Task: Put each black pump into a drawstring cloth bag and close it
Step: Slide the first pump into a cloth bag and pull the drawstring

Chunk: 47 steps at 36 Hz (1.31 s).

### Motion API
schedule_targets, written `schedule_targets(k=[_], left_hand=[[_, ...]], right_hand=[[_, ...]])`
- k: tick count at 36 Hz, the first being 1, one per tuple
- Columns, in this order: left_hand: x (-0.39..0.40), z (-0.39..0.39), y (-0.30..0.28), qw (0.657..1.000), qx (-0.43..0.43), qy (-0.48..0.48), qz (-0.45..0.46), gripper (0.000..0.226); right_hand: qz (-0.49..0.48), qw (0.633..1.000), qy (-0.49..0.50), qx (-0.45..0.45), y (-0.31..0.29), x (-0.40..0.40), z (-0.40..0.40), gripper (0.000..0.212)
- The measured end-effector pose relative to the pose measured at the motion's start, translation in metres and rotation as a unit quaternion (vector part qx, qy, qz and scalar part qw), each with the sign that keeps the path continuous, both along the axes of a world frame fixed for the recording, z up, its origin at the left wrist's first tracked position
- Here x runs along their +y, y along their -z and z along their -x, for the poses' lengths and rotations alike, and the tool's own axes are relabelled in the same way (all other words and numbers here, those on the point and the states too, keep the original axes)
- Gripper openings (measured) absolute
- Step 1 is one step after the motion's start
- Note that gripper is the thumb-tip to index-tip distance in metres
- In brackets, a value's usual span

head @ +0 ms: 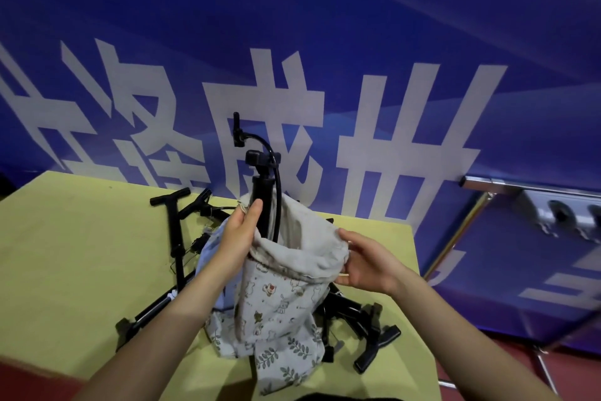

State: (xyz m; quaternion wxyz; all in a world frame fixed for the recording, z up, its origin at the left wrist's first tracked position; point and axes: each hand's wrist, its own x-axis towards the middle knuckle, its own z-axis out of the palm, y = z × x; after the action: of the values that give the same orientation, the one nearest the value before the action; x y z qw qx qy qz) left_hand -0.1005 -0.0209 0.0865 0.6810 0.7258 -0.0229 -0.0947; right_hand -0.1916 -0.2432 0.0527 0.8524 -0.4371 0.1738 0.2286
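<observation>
A black pump (262, 202) stands upright at frame centre, its lower half sunk in a printed drawstring cloth bag (286, 296), its head and curved hose rising above the rolled-down mouth. The left hand (239, 239) grips the near-left rim of the bag, fingers curled over the cloth and thumb against the pump's barrel; the right hand (366, 265) pinches the right rim, where a cord end shows by the fingers. The step in hand appears to be seating the pump; the next move likely calls for pushing it deeper, lifting the folded rim over the head and drawing the cord tight, with the springy hose the likely snag. Behind, a blue banner (325, 42) with white characters fills the upper frame. The yellow surface (65, 254) spreads left with open room, while its right edge falls off just beside the right hand. More pumps (174, 238) lie left of the bag, others (361, 329) at lower right, and further cloth bags (286, 358) lie beneath.
</observation>
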Motion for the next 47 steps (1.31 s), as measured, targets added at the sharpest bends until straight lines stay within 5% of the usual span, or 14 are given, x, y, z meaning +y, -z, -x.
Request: schedule_targets(k=[5,9,14,18,23,28,33,35,42,47], left_hand=[[-0.001,0.0,-0.004,1.0,0.008,0.015,0.025,0.016],[0.002,0.001,-0.003,0.999,-0.002,0.038,0.02,0.012],[0.008,-0.002,0.004,0.996,-0.012,0.091,-0.017,0.011],[0.002,0.004,0.007,0.989,-0.019,0.137,-0.048,0.011],[-0.007,0.013,0.008,0.981,-0.011,0.161,-0.107,0.042],[-0.018,0.025,0.007,0.972,-0.007,0.212,-0.103,0.033],[-0.026,0.03,0.004,0.982,0.045,0.175,-0.05,0.07],[-0.028,0.032,0.003,0.983,0.046,0.171,-0.04,0.081],[-0.026,0.03,0.006,0.986,0.057,0.156,-0.019,0.061],[-0.027,0.026,0.001,0.992,0.026,0.12,-0.042,0.045]], right_hand=[[-0.058,0.997,-0.018,-0.044,-0.004,-0.007,0.004,0.056],[-0.073,0.997,0.008,-0.021,-0.004,-0.012,0.005,0.047],[0.052,0.996,0.064,0.014,-0.006,-0.011,0.002,0.014],[0.108,0.976,0.172,-0.075,-0.02,-0.003,-0.005,0.011],[0.042,0.966,0.2,-0.157,-0.052,0.014,-0.01,0.011],[0.2,0.933,0.205,-0.216,-0.071,0.035,-0.022,0.021],[0.278,0.903,0.253,-0.208,-0.072,0.034,-0.034,0.043],[0.277,0.911,0.235,-0.198,-0.075,0.032,-0.038,0.051],[0.183,0.968,0.113,-0.125,-0.083,0.022,-0.038,0.036],[0.091,0.969,0.144,-0.178,-0.072,0.025,-0.037,0.034]])
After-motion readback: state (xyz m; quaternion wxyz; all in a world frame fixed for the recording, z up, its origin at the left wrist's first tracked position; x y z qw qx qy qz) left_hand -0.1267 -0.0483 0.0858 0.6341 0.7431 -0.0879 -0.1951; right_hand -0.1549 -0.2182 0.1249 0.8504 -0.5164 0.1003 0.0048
